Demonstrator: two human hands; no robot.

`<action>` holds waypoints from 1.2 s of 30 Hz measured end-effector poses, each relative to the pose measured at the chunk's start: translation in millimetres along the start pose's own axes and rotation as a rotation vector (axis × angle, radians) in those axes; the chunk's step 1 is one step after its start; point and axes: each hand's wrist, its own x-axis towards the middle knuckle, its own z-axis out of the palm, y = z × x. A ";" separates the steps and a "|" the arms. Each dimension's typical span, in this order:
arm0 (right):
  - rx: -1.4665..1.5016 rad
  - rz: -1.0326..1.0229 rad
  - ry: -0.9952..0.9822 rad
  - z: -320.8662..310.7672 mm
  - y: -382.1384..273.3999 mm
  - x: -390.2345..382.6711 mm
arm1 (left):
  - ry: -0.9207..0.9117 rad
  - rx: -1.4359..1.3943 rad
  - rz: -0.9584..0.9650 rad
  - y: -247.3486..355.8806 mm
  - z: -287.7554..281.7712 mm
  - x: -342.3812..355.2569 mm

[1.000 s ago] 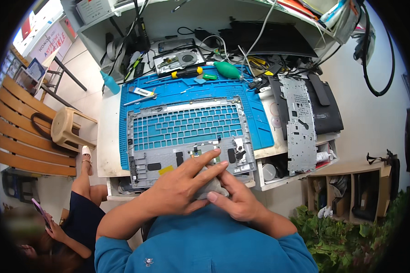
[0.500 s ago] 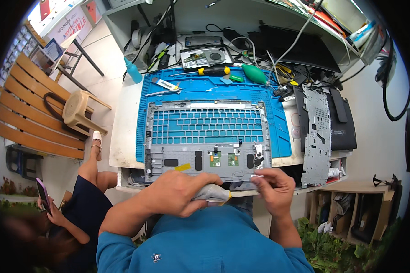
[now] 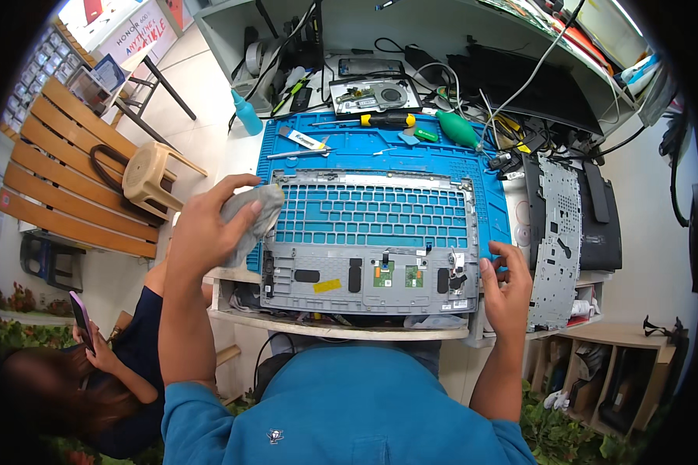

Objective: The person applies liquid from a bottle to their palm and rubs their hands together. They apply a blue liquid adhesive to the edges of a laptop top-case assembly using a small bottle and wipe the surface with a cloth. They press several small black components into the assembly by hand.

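Note:
A grey laptop top case (image 3: 310, 300), its key openings without keycaps, lies on the blue work mat (image 3: 485, 213). My left hand (image 3: 208, 223) is closed on a crumpled grey cloth (image 3: 269, 204), at the case's upper left corner. Thumb and fingers pinch the cloth, and part of it hangs below the hand. Beside the case's lower right edge, my right hand (image 3: 509, 288) has its fingers loosely bent and apart, with nothing visible in them. Small green boards (image 3: 385, 274) and a yellow tape strip (image 3: 326, 286) show on the palm-rest part.
A yellow-black screwdriver (image 3: 388, 120), a green blower bulb (image 3: 457, 129) and a teal bottle (image 3: 246, 113) stand or lie toward the back. A perforated metal plate (image 3: 557, 240) leans at the right. At the lower left, a seated person (image 3: 128, 376) holds a phone (image 3: 81, 319).
My left hand has carried the cloth from the front edge up to the case's upper left corner. My right hand has shifted right and farther forward, away from the case's front edge.

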 end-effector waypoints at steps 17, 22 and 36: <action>-0.120 -0.074 0.094 23.2 20.5 8.0 | -0.157 0.571 0.462 14.6 76.3 46.1; -0.122 -0.089 0.108 24.5 19.4 8.6 | -0.057 0.532 0.401 23.3 63.7 50.7; -0.137 -0.063 0.109 27.4 22.6 8.8 | -0.297 0.649 0.525 25.5 59.8 33.6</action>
